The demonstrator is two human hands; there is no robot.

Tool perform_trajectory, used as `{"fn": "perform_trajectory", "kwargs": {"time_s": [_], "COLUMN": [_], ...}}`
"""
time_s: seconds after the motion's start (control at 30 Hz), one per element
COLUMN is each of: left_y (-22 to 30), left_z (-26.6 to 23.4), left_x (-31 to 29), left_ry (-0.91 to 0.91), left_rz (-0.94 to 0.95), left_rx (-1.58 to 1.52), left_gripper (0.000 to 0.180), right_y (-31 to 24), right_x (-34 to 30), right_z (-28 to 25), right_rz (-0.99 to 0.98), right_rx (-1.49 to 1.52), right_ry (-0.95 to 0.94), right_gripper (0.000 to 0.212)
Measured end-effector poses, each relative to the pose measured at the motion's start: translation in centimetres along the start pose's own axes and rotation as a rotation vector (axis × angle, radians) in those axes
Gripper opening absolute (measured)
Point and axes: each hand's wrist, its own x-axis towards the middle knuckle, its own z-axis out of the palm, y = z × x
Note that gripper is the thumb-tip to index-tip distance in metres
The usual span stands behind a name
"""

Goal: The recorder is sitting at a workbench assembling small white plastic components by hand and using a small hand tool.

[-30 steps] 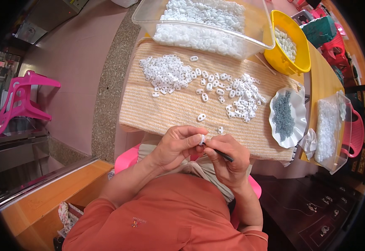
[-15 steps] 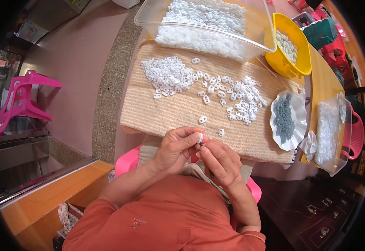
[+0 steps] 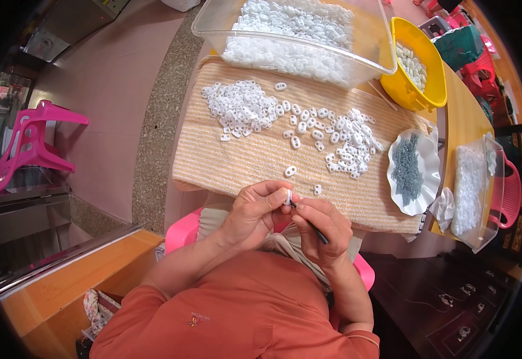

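Left hand (image 3: pixel 250 214) pinches a small white piece (image 3: pixel 289 196) narrowly between thumb and fingers. Right hand (image 3: pixel 328 222) is closed on a slim black tool (image 3: pixel 319 233), its tip at the piece's 4 o'clock side; whether it touches or enters the piece, I cannot tell. Half a second ago the tool's handle pointed past 5 o'clock; now it slants between 4 and 5, while the left hand has barely moved. From the hands, single white pieces lie at 12 and 2 o'clock on the striped cloth (image 3: pixel 243 161).
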Motion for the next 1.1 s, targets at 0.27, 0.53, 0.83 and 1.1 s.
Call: {"fn": "perform_trajectory", "kwargs": {"time_s": [0.27, 0.53, 0.83, 1.1], "left_y": [-0.3, -0.3, -0.4, -0.4], "left_z": [-0.2, 0.0, -0.3, -0.2], "left_x": [0.1, 0.0, 0.0, 0.1], "left_ry": [0.036, 0.013, -0.004, -0.019], "left_rz": [0.025, 0.022, -0.004, 0.018], "left_rx": [0.044, -0.014, -0.039, -0.038], "left_gripper": [0.017, 0.018, 0.019, 0.019], "right_y": [0.2, 0.7, -0.4, -0.5], "right_x": [0.0, -0.8, 0.2, 0.3], "right_z": [0.3, 0.7, 0.5, 0.5], "right_rz": [-0.162, -0.305, -0.015, -0.007], "right_rx": [-0.161, -0.273, -0.028, -0.055], "right_ry": [-0.046, -0.02, 0.09, 0.074], "right_gripper": [0.023, 0.028, 0.018, 0.018]}}
